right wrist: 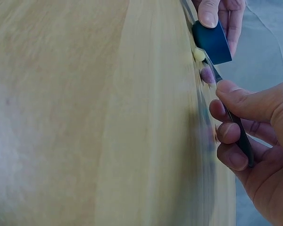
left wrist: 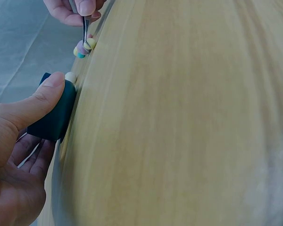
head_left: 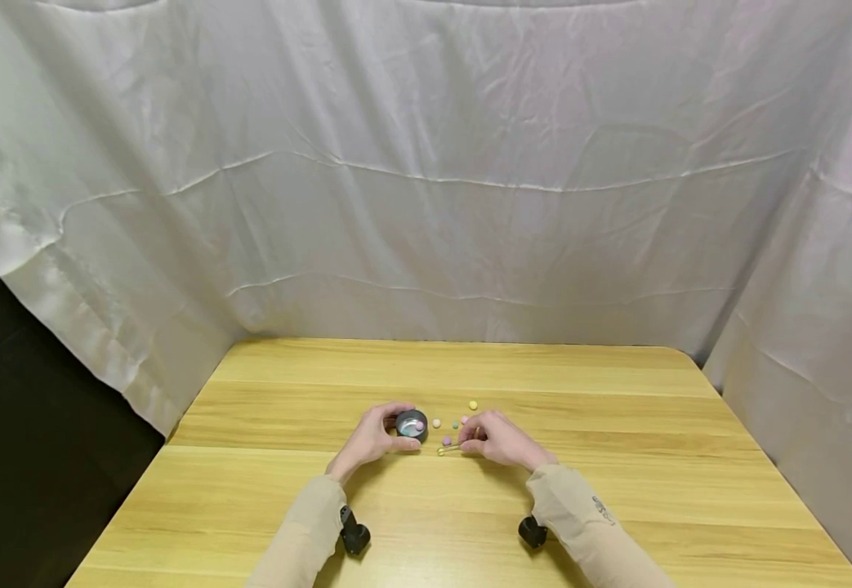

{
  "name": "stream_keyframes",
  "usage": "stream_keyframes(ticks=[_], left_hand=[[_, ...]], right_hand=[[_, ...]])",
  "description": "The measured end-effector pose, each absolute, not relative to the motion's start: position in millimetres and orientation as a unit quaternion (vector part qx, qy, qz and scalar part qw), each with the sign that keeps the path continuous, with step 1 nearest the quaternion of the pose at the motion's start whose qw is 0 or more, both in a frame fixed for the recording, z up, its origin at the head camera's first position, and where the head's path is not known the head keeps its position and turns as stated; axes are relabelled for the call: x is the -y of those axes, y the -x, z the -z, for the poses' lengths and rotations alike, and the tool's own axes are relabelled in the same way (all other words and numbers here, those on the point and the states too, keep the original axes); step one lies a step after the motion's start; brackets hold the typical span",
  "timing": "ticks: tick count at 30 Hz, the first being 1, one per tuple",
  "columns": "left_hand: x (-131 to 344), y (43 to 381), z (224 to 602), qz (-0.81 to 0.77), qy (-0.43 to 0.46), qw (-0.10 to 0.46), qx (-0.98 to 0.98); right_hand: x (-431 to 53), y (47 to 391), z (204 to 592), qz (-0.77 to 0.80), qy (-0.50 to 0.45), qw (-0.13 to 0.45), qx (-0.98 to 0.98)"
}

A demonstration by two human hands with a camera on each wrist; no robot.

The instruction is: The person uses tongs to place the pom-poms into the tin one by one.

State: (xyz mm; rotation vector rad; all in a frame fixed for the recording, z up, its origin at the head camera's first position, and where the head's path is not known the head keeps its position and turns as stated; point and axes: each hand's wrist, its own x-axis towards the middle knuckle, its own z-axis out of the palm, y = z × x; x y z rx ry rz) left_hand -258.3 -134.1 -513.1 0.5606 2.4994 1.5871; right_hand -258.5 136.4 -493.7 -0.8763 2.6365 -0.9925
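My left hand (head_left: 368,438) grips a small dark round tin (left wrist: 56,115), thumb on the near side and fingers around the far side. Inside the tin's shiny bowl lies a pink ball (head_left: 420,425), with something bluish beside it. My right hand (head_left: 505,441) pinches metal tweezers (right wrist: 242,136) between thumb and fingers. At their tips is a pale yellow ball (right wrist: 199,54), just right of the tin; whether it is off the table I cannot tell. A purple ball (right wrist: 207,74) lies close to the tweezers.
Loose balls lie between the hands: a cream one (head_left: 436,423), a small teal one (head_left: 455,425), a pink one (head_left: 465,420) beside the right fingers, and a yellow one (head_left: 473,405) farther back. The wooden table (head_left: 286,490) ends at a grey curtain (head_left: 470,237).
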Motion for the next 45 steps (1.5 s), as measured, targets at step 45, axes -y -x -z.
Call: stream_keyframes(ticks=[45], left_hand=[[133.6, 258.8, 513.1, -0.523, -0.183, 0.064, -0.83]], right_hand=[[-111.8, 263.8, 490.0, 0.398, 0.244, 0.018, -0.884]])
